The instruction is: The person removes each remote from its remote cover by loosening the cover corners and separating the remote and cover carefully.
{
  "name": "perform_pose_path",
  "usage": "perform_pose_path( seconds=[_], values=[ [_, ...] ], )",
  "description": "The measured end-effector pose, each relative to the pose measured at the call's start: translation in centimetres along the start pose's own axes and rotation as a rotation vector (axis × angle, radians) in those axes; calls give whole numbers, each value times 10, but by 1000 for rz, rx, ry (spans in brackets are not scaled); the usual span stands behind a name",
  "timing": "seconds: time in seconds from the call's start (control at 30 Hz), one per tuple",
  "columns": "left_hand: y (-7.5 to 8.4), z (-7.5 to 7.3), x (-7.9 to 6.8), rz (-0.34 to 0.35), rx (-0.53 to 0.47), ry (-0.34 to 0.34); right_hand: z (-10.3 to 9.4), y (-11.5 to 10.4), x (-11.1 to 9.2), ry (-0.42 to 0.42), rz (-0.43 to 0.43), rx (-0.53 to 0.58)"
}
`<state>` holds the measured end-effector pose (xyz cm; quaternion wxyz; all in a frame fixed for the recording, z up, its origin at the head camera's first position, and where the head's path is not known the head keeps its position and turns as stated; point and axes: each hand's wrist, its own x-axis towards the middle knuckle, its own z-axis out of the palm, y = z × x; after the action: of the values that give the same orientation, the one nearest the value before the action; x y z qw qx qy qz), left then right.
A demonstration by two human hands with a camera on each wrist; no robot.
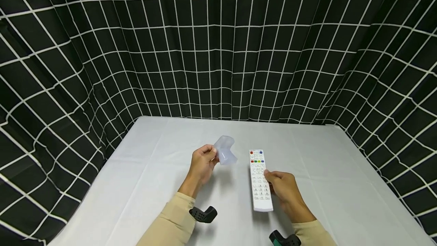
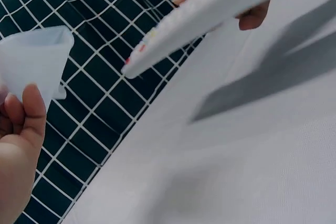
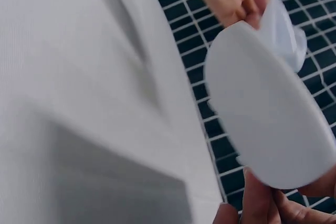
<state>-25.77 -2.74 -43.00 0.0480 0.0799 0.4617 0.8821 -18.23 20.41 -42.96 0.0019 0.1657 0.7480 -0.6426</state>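
Observation:
In the head view my left hand [image 1: 202, 164] pinches a translucent whitish sleeve [image 1: 225, 150] between thumb and fingers, above the table. The sleeve looks soft and bent; the left wrist view shows a wide open end at the top of the sleeve [image 2: 37, 59]. To the right, my right hand [image 1: 286, 188] grips a white remote control [image 1: 258, 185] by its right side, buttons facing up. The remote is held off the table, apart from the sleeve. In the right wrist view, the near end of the remote [image 3: 268, 108] hides part of the sleeve [image 3: 281, 30].
A table with a white cloth [image 1: 164, 139] lies beneath both hands, their shadows falling on it. Black curtains with a white grid [image 1: 218, 48] stand behind the table and on both sides. Each wrist wears a black device [image 1: 203, 214].

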Motion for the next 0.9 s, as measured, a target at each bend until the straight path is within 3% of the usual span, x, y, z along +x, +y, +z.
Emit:
perform_pose_path(
  seconds=[0.3, 0.9],
  values=[
    [-3, 3, -5, 6, -49, -75, -8, 13, 17, 25, 32, -17],
    [-8, 1, -9, 8, -69, -68, -13, 34, 33, 36, 88, -129]
  ],
)
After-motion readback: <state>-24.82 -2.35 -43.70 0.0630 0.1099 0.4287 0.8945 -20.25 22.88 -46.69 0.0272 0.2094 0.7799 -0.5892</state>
